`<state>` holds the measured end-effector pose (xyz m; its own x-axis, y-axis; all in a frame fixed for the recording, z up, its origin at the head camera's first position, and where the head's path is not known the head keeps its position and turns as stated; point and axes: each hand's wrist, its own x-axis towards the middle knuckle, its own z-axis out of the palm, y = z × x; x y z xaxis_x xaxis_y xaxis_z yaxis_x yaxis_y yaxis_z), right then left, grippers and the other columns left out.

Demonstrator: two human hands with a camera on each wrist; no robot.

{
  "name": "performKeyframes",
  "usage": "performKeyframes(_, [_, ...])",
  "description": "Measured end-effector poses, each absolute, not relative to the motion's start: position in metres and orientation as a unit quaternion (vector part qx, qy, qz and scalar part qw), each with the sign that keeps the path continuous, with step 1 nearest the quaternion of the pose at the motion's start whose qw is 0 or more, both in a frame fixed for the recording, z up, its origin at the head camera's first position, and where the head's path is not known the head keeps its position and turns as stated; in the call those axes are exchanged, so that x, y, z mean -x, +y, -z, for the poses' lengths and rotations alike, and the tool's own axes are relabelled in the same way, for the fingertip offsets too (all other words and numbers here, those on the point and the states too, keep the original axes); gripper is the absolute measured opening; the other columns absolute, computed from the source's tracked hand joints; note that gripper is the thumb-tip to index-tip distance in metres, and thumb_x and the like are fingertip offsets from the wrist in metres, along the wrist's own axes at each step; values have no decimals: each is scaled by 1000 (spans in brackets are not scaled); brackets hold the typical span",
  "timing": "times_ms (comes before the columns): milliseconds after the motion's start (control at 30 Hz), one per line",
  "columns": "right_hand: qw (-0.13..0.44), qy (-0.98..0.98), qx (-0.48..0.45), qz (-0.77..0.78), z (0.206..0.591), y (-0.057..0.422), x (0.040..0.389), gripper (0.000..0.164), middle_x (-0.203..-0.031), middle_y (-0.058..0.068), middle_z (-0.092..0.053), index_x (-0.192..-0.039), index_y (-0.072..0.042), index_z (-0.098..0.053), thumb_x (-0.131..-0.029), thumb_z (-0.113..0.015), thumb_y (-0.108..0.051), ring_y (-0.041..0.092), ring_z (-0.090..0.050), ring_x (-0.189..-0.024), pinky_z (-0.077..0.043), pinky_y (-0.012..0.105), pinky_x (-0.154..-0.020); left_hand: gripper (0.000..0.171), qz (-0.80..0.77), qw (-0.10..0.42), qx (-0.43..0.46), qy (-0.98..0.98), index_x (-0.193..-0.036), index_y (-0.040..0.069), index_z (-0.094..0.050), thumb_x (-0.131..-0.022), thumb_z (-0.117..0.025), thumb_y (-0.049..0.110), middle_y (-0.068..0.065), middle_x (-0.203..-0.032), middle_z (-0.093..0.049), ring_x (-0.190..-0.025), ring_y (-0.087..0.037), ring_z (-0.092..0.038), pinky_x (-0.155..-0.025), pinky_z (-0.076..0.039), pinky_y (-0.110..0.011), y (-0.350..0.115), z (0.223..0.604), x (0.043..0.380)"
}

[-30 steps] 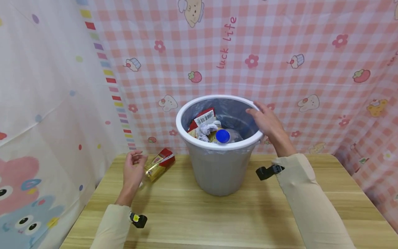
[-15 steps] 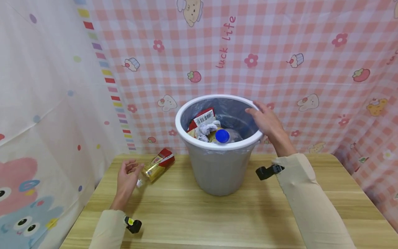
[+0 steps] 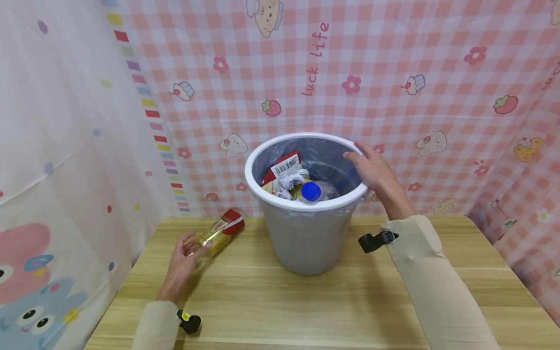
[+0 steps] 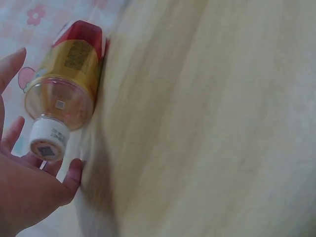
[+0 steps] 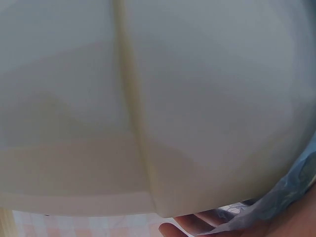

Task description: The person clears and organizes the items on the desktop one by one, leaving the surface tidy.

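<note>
A plastic drink bottle [image 3: 225,231] with a red and gold label lies on its side at the left of the wooden table. My left hand [image 3: 180,262] is at the bottle's neck end, fingers spread and loosely bent. In the left wrist view its fingers stand around the white cap [image 4: 51,133] without closing on it. My right hand [image 3: 376,172] grips the white rim of a grey trash can [image 3: 308,238], thumb inside and fingers outside. The right wrist view shows the can's wall [image 5: 207,98] filling the picture, with fingers [image 5: 192,224] and liner below.
Inside the can are a bottle with a blue cap [image 3: 311,191], crumpled paper [image 3: 289,181] and a red package with a barcode [image 3: 285,166]. A clear liner [image 3: 325,150] covers its inside. Behind the table [image 3: 262,311] hangs a pink checked cloth [image 3: 201,121]; a white one [image 3: 78,160] hangs at left.
My left hand first drew back to the left from the bottle, then came in again at its cap end. The right hand stays on the can's rim.
</note>
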<state>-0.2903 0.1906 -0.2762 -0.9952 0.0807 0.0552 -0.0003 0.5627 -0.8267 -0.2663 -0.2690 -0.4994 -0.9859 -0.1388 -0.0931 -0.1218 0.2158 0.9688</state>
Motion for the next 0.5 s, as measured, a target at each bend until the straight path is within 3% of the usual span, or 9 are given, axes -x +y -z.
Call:
performKeyframes(133, [40,-881,22,-471,277,190,291,71,-161,17,-27,-159,-22,-18,-99,-44,-50,40,-36,-140,-30,57,-112,85,630,12,-91,-771,-157,14,-18,-92,-71,30,-23,-158,-27,-142,-36,-31,-109,-35,-49,-267,507,267])
performKeyframes(267, [40,-879,22,-474,278,190,291,71,-161,17,-27,-160,-22,-18,-100,-45,-49,40,-36,-140,-30,57,-112,85,632,15,-105,-768,-157,17,-19,-91,-72,30,-25,-158,-26,-137,-37,-37,-108,-36,-46,-267,515,269])
performKeyframes(500, [36,-877,23,-479,278,192,290,73,-161,17,-26,-160,-24,-17,-99,-45,-53,40,-37,-139,-30,57,-112,80,606,31,-114,-786,-155,17,-25,-91,-71,31,-23,-150,-40,-125,-33,-48,-92,-42,-28,-265,522,270])
